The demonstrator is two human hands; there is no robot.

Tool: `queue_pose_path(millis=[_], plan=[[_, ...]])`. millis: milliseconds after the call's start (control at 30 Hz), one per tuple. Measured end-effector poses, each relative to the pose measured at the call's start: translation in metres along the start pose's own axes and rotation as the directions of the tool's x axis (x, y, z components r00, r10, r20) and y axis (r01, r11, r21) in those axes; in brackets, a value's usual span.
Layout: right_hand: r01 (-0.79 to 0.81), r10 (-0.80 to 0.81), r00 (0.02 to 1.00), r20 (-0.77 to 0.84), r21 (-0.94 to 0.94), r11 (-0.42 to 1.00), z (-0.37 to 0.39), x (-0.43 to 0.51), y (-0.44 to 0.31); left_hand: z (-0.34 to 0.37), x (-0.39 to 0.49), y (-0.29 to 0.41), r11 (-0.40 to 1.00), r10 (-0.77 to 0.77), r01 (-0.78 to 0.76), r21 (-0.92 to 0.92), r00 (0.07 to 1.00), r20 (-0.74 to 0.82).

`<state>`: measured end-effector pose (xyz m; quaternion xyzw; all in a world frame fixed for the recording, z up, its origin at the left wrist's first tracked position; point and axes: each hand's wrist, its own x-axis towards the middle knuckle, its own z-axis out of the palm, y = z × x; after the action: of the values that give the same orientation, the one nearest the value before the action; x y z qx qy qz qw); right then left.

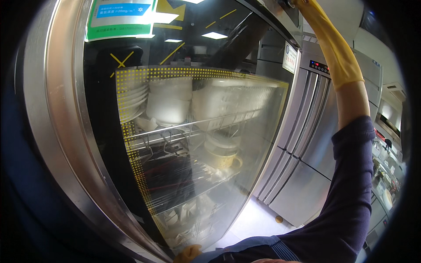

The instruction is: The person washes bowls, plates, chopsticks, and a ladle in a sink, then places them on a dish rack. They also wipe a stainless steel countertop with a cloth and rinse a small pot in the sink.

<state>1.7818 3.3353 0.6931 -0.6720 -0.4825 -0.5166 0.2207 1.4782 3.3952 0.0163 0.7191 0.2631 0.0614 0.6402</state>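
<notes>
Before me stands a disinfection cabinet with a dark glass door (197,184), its clear window bordered by yellow dots. My right hand (301,2), in a yellow rubber glove, reaches up to the cabinet's top edge and touches a dark round part (288,3). The frame cuts this hand off, so its grip is unclear. At the bottom edge shows my left hand (188,253), also yellow-gloved and curled, near the door's lower end; what it touches is hidden. Behind the glass are stacked white plates (131,102), white bowls (169,105), a white perforated basket (227,102) and a cream mug (220,157).
Wire racks (197,123) carry the dishware inside. A metal frame (62,98) runs down the left. To the right stands a stainless-steel refrigerator (306,157) with a lit control panel. Farther right, a counter (381,187) holds several kitchen items. A small round brown object (279,219) lies on the floor.
</notes>
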Motion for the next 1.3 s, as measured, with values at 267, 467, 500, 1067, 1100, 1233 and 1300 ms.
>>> queue_pose_path(millis=[267,467,500,1067,1100,1233,1300], plan=[[-0.009,0.010,1.000,0.018,-0.043,0.999,0.021,-0.020,0.005,0.002,-0.008,-0.017,0.999,0.019,-0.020,0.045,1.000,0.024],[0.079,-0.070,0.995,-0.078,0.130,0.988,0.042,-0.149,0.055,0.013,-0.027,-0.039,0.888,0.237,-0.265,0.376,0.964,0.118],[0.072,-0.060,0.996,-0.069,0.194,0.978,0.040,-0.190,0.067,0.013,-0.031,-0.041,0.805,0.322,-0.365,0.468,0.931,0.171],[-0.791,0.828,-0.542,0.141,-0.419,-0.446,-0.311,-0.981,-0.162,0.285,0.013,0.078,0.909,-0.014,-0.247,0.335,0.786,0.618],[-0.791,0.844,-0.512,0.162,-0.472,-0.390,-0.326,-0.990,-0.172,0.312,0.009,0.089,0.893,0.010,-0.307,0.328,0.743,0.669],[-0.755,0.784,-0.549,0.289,-0.574,-0.317,-0.348,-1.003,-0.162,0.388,0.001,0.128,0.754,0.094,-0.582,0.304,0.554,0.827],[-0.786,0.815,-0.521,0.254,-0.515,-0.342,-0.344,-1.003,-0.141,0.434,0.004,0.142,0.836,-0.038,-0.423,0.349,0.590,0.806]])
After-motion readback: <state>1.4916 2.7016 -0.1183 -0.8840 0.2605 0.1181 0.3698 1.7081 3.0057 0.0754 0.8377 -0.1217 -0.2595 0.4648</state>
